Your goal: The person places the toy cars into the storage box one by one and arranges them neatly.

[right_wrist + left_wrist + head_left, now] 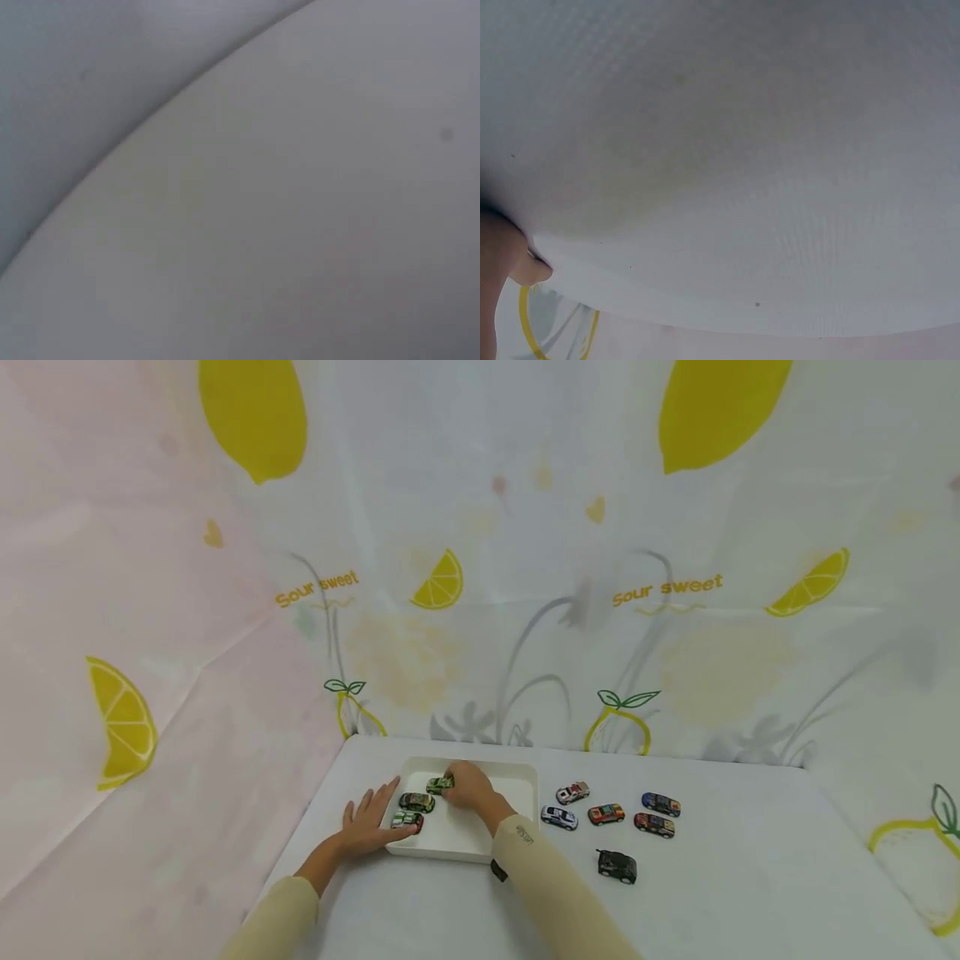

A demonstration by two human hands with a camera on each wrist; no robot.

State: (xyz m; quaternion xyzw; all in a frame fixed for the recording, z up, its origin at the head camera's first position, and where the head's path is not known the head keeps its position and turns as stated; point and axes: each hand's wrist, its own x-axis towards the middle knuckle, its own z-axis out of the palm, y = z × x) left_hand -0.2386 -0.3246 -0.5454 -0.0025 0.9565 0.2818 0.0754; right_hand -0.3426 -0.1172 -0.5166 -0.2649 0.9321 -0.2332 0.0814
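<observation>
In the head view, a white rectangular tray (468, 837) lies on the table. Inside, along its left side, are a dark green patterned toy car (417, 802) and a green, white and red toy car (407, 819). My right hand (471, 787) reaches into the tray and pinches a light green toy car (437, 786) behind them; its fingertips are partly hidden. With fingers spread, my left hand (366, 828) rests at the tray's left edge, its thumb stretched toward the front car. Part of the left hand also shows at the left wrist view's edge.
Right of the tray stand a red-and-white car (573, 792), a white-and-blue car (559, 817), a red-and-yellow car (606, 813), a blue car (661, 804), an orange-and-dark car (654, 825) and a black car (617, 866). Another dark object (498, 870) peeks out beside the right sleeve.
</observation>
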